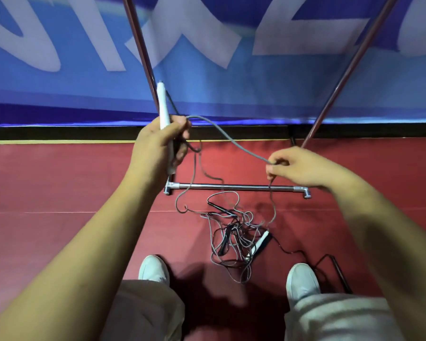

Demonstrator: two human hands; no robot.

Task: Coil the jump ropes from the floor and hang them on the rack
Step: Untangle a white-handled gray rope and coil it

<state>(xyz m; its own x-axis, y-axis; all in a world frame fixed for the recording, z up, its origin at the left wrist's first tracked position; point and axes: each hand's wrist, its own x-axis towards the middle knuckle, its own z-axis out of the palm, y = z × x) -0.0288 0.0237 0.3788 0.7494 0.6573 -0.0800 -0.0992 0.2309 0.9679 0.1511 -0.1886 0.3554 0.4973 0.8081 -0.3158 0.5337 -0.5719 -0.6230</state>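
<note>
Gripping one white handle [163, 112], two hands.

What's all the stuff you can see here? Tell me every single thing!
white handle: one, white, upright in the left hand
grey cord: one, grey, strung between both hands, trailing to the floor
rope tangle: one pile, grey and black, on the floor before the rack bar
floor handle: one, white, in the tangle
dark handle: one, blackish, beside the right shoe
rack poles: two, maroon, slanting upward
rack bar: one, silver, on the floor
banner: one, blue with white letters, behind the rack
floor: red
shoes: two, white
left hand: grips the white handle
right hand: pinches the grey cord
</note>
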